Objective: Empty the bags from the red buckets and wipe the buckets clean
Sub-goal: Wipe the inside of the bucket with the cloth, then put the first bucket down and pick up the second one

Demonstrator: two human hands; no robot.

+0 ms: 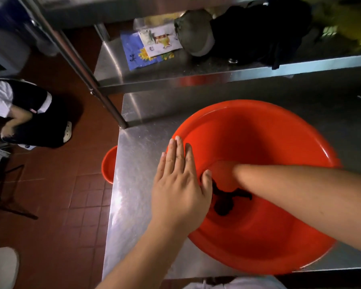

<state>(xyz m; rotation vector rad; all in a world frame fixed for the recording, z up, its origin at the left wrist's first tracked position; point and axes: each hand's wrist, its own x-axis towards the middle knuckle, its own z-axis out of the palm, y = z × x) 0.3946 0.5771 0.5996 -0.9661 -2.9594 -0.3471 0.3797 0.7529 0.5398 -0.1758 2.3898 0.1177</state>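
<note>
The red bucket [258, 155] is sitting on the steel table [138, 155], toward its near left corner, with its mouth facing up at the camera. The left hand [179, 184] is lying flat with straight fingers across the bucket's left rim, its thumb hanging over the inside wall, so it is steadying the bucket rather than gripping it. The right arm is crossing in from the right and reaching down to the bucket floor; the right hand [221, 170] is pressing on a dark cloth [225, 200], but motion blur and the left hand are hiding its fingers, so I cannot tell whether they are curled round the cloth. No bag is showing inside this bucket, so the wiping step seems to be under way. The cloth is lying just right of the left thumb and directly under the right hand, which is the nearer 1 for the next stroke; its long axis is running left to right. A 2nd red bucket [108, 165] is peeking out below the table's left edge.
</note>
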